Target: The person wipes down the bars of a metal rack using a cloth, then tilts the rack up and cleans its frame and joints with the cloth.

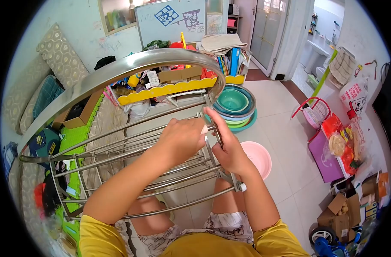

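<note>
A shiny metal rack point(131, 150) of rods and side bars lies across my lap, tilted, with a large curved tube point(139, 58) arching over its far side. My left hand point(182, 139) is closed at the rack's right end, its thumb near my other hand. My right hand point(227, 147) grips a short flat metal piece at that same end, with the fingers along its far side and the thumb near its lower part. A white cap point(243, 187) sits on the rack's nearest right corner. Whether the left fingers wrap a rod or the flat piece is hidden.
Stacked basins point(232, 100) and a pink basin point(257, 158) stand on the tiled floor beyond my right hand. A toy-filled shelf with yellow trim point(161, 93) is ahead. Bags and cardboard boxes point(341, 214) line the right wall; a cushioned sofa point(26, 96) is left.
</note>
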Demonstrator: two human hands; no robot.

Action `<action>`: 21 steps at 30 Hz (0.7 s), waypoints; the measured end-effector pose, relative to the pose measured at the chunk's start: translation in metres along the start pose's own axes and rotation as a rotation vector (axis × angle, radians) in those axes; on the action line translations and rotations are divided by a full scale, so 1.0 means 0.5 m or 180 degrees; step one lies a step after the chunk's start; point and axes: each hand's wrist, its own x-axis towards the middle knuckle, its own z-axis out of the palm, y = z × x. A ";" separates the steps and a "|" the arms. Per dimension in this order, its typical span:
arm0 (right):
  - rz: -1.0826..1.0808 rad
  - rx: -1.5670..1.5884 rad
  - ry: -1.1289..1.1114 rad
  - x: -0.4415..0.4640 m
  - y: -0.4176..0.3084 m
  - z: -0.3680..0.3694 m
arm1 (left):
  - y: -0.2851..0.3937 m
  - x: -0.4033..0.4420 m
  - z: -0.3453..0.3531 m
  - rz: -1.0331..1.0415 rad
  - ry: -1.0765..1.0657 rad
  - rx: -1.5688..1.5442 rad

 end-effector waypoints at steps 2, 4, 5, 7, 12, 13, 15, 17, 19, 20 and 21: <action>-0.0049 0.0000 0.0006 0.001 0.004 0.000 | -0.001 -0.007 -0.010 -0.0212 -0.0099 -0.0058; -0.0095 -0.0003 0.0017 0.001 0.007 0.000 | -0.001 -0.017 -0.023 -0.0263 -0.0146 -0.0102; -0.0099 0.0021 0.0015 0.001 0.007 0.000 | -0.001 -0.020 -0.029 -0.0323 -0.0185 -0.0143; -0.0106 0.0049 0.0015 0.002 0.009 0.001 | -0.002 -0.024 -0.041 -0.0373 -0.0279 -0.0192; -0.0047 0.0026 0.0020 0.005 0.004 0.003 | -0.010 -0.013 -0.047 -0.0350 -0.0465 -0.0198; -0.0054 0.0026 0.0017 0.006 0.006 0.003 | -0.009 -0.006 -0.047 -0.0356 -0.0573 -0.0225; -0.0083 -0.0031 0.0005 0.006 0.011 0.002 | -0.005 0.005 -0.043 -0.0358 -0.0679 -0.0258; -0.0080 -0.0052 0.0002 0.005 0.012 0.000 | -0.003 0.015 -0.032 -0.0210 -0.0601 -0.0277; -0.0079 -0.0070 -0.0006 0.005 0.014 0.002 | -0.005 0.025 -0.011 -0.0172 -0.0508 -0.0287; -0.0129 0.0003 0.0020 0.005 0.018 0.004 | -0.004 0.030 -0.004 -0.0133 -0.0418 -0.0298; -0.0178 0.0075 0.0045 0.005 0.021 0.005 | 0.000 0.035 -0.005 -0.0136 -0.0415 -0.0299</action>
